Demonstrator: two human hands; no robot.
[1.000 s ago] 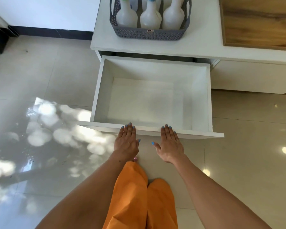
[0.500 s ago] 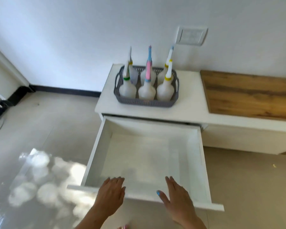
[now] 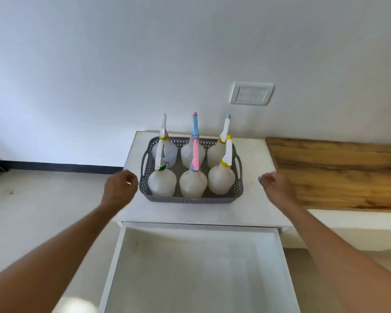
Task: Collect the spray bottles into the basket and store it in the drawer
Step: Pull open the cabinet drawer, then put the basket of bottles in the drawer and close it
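A grey perforated basket (image 3: 191, 199) stands on the white cabinet top (image 3: 255, 206), holding several white spray bottles (image 3: 161, 182) upright with coloured nozzles. My left hand (image 3: 120, 188) hovers just left of the basket's left handle, fingers curled, holding nothing. To the right of the basket's right handle is my right hand (image 3: 274, 185), also curled and empty, a short gap away. Below the cabinet top the white drawer (image 3: 113, 263) stands pulled out and bare inside.
A wooden countertop (image 3: 339, 172) runs along the right of the cabinet top. A white wall switch (image 3: 251, 93) sits on the wall behind the basket. Pale tiled floor (image 3: 43, 199) lies to the left with a dark skirting strip.
Both hands have left the drawer's front edge and risen to either side of the basket. The view has tilted upward from the drawer to the cabinet top.
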